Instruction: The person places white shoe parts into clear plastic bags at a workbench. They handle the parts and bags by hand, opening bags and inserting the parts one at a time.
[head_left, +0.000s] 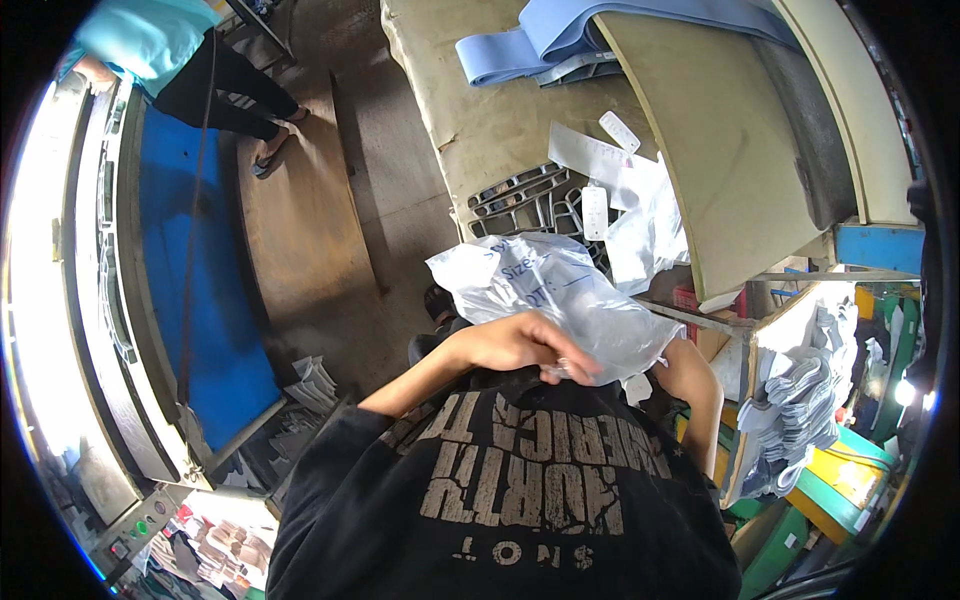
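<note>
A translucent plastic bag (560, 285) with blue print spreads out in front of my chest. My left hand (520, 345) is at its near edge, fingers curled together and pinching the plastic, slightly blurred. My right hand (678, 358) is at the bag's right side. Its fingers are hidden behind or inside the plastic, so whether they are closed does not show. Just beyond the bag, flat grey metal frames with cut-out slots (520, 190) lie on the table. White paper tags (594, 212) and more crumpled clear plastic (645, 230) lie beside them.
A worn table (425, 60) carries a folded light-blue strip (560, 35) and a tilted olive board (720, 150). Stacked grey socks (800, 385) stand at right. Left is a blue-panelled machine (190, 270); a person in a turquoise top (140, 40) stands by it.
</note>
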